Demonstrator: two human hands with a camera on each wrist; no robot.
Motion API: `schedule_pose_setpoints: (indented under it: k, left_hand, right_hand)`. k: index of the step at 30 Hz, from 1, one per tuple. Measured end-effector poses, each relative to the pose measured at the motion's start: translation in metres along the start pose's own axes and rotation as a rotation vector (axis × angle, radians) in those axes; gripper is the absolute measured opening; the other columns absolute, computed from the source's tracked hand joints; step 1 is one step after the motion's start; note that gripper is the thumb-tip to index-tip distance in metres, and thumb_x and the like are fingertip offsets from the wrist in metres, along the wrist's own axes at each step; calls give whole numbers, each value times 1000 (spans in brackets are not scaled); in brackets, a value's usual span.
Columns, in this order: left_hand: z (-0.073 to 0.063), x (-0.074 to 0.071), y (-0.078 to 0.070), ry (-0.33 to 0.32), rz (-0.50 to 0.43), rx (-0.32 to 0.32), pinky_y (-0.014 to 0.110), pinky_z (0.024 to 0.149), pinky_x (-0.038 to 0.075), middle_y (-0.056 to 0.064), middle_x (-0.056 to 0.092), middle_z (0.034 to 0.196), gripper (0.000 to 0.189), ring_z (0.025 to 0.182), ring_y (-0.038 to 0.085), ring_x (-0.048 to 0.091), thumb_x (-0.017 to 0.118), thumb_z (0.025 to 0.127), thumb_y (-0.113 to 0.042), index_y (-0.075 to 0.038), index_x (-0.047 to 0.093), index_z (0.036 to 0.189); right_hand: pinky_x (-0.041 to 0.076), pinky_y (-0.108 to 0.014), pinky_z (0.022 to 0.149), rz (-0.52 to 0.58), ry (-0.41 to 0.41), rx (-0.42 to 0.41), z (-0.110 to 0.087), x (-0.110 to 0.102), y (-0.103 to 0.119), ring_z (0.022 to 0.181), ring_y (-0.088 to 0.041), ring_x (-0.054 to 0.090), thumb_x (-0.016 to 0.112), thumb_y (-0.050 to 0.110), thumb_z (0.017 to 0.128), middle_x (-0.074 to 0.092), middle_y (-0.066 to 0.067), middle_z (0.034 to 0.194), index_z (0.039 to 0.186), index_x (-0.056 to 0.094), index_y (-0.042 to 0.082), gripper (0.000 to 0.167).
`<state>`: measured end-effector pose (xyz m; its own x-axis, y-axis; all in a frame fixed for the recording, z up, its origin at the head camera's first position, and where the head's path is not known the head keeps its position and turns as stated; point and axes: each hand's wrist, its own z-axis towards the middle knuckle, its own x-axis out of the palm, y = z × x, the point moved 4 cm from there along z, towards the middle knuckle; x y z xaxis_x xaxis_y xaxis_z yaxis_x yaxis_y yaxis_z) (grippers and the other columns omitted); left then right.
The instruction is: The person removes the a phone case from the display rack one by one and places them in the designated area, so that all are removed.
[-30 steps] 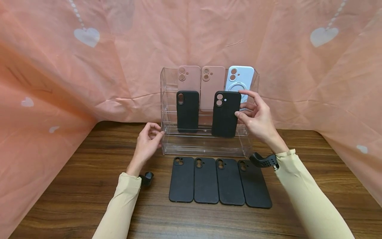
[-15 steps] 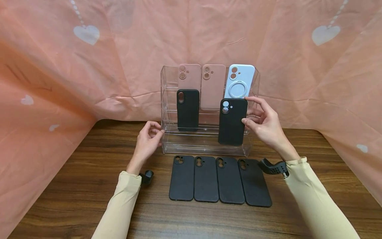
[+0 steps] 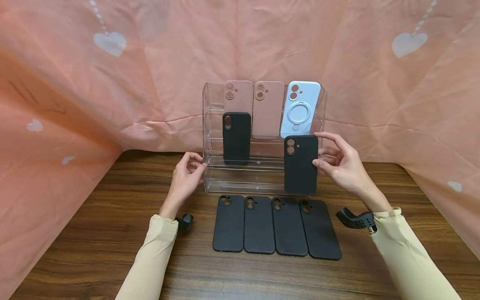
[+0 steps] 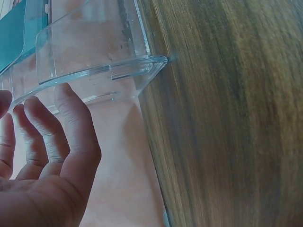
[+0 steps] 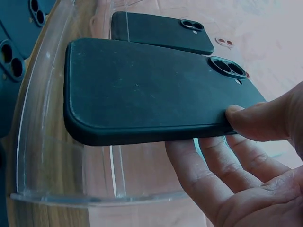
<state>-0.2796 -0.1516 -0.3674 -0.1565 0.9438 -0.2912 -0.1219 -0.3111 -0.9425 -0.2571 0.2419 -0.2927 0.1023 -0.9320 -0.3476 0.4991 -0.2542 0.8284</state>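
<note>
My right hand (image 3: pixel 343 164) pinches a black phone case (image 3: pixel 301 166) by its right edge, thumb in front and fingers behind. The case is upright before the right end of a clear tiered display stand (image 3: pixel 258 187), its bottom edge overlapping the lowest tier. In the right wrist view, the case (image 5: pixel 147 90) covers part of the stand. My left hand (image 3: pixel 185 177) holds the stand's left side edge, thumb tip at the front, bent fingers along the outer side. Another black phone case (image 3: pixel 237 139) stands on the stand's left part.
Two pink phone cases (image 3: pixel 268 110) and a white phone case (image 3: pixel 300 106) with a ring fill the stand's upper tier. Several black phone cases (image 3: pixel 258 229) lie in a row on the wooden table (image 3: pixel 93 233) before it. Pink cloth (image 3: pixel 168 62) hangs behind and at both sides.
My right hand has moved the black phone case down and to the right, from the middle tier to before the lowest tier. The left hand stays at the stand's edge.
</note>
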Motion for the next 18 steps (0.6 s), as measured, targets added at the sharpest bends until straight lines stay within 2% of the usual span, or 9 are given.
schedule_pose_setpoints:
  k: [10, 16, 18]
  left_hand:
    - [1, -1, 0, -6, 2, 5, 42, 68, 64, 8, 65, 95, 21, 77, 22, 69, 66, 97, -15, -7, 58, 114]
    - [0, -1, 0, 5, 2, 2, 46, 71, 64, 8, 64, 95, 21, 75, 16, 67, 66, 98, -16, -7, 57, 115]
    - [-1, -1, 0, 6, 0, 2, 46, 71, 64, 7, 64, 95, 21, 75, 17, 67, 66, 98, -16, -8, 58, 115]
  right_hand:
    - [60, -21, 61, -105, 45, 26, -17, -12, -7, 69, -10, 71, 65, -19, 87, 66, 2, 90, 150, 46, 11, 73]
    - [62, -23, 62, -49, 70, 44, -29, -18, -11, 74, -9, 74, 64, -22, 86, 72, 3, 92, 149, 47, 10, 73]
    - [62, -24, 63, -61, 78, 51, -33, -20, -13, 76, -8, 74, 64, -22, 86, 73, 3, 94, 150, 46, 8, 73]
